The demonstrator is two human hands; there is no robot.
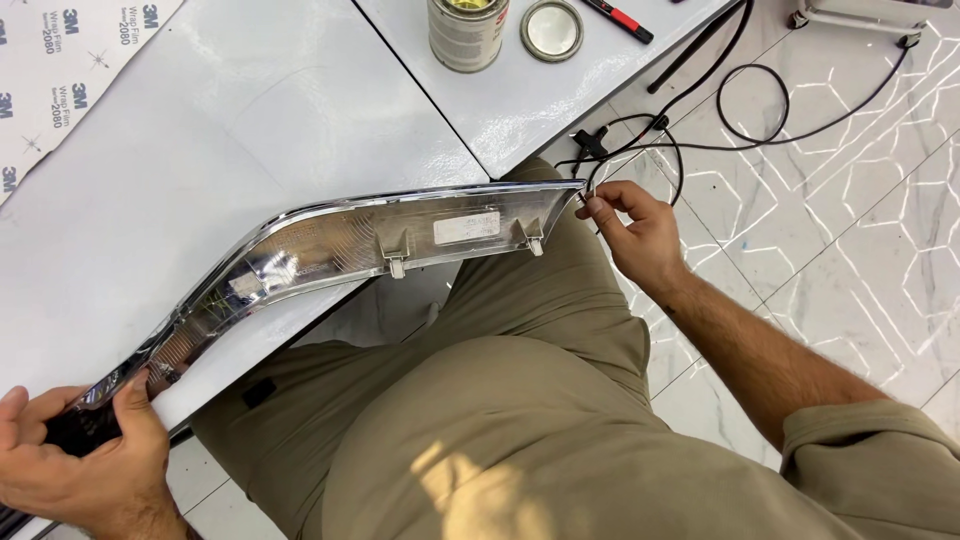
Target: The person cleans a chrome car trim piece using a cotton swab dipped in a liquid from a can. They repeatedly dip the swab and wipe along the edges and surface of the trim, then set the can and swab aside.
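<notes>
A long curved chrome trim piece [330, 245] with plastic clips and a white label on its inner face lies across the edge of the white table [200, 150] and over my lap. My left hand [85, 465] grips its lower left end, thumb on top. My right hand [640, 230] pinches its pointed right tip between thumb and fingers, close to a thin black cable.
An open metal can [467, 32] and its round lid [551, 29] stand on a second white tabletop, with a red-and-black marker [618, 18] beside them. Black cables [750, 110] loop over the tiled floor to the right. A printed backing sheet [60, 60] lies at top left.
</notes>
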